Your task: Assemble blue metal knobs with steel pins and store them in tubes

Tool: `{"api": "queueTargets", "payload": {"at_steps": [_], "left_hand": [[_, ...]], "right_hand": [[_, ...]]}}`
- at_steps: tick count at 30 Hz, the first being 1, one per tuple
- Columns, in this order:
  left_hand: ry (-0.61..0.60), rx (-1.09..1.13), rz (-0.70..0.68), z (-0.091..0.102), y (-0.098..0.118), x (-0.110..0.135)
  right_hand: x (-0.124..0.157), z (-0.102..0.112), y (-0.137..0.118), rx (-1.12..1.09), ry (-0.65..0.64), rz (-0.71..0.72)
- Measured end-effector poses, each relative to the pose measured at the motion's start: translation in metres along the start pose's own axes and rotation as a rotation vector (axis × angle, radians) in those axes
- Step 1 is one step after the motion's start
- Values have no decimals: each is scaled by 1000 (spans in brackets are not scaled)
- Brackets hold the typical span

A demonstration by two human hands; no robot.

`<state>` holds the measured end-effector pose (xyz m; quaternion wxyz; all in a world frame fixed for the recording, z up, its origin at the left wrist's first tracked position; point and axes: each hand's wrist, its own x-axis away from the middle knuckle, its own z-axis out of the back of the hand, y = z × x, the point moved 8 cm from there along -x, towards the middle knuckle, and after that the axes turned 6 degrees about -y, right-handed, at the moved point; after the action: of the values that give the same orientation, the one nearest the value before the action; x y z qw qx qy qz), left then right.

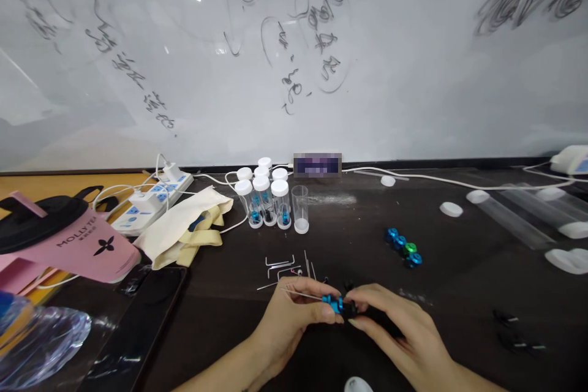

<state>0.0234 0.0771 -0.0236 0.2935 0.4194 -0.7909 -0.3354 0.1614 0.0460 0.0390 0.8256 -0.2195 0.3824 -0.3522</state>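
My left hand (294, 312) is pinched on a small blue metal nut (333, 302) and a thin metal hex key (298, 295) that points left. My right hand (395, 327) meets it from the right, its fingers closed on a small black part (350, 308) pressed against the blue nut. Both hands rest low over the dark table (459, 294). Several bent hex keys (285, 266) lie just beyond my left hand.
A cluster of blue and green nuts (404, 247) lies right of centre. Capped vials (264, 199) and one open vial (300, 208) stand behind. Power strip (154, 196), cloth bag (190, 226), pink cup (64, 239) at left. Clear tubes (514, 217) and loose caps (451, 209) at right.
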Motion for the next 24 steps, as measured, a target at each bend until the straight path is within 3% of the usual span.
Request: {"api": "queueTargets", "payload": {"at_steps": [12,24], "left_hand": [[-55,-32,-24,-2,0,0],[-47,-39,-12,-3,0,1]], "right_hand": [[-1,2,-4,-22,11,64],[-3,-1,1,-41,-69,-22]]}}
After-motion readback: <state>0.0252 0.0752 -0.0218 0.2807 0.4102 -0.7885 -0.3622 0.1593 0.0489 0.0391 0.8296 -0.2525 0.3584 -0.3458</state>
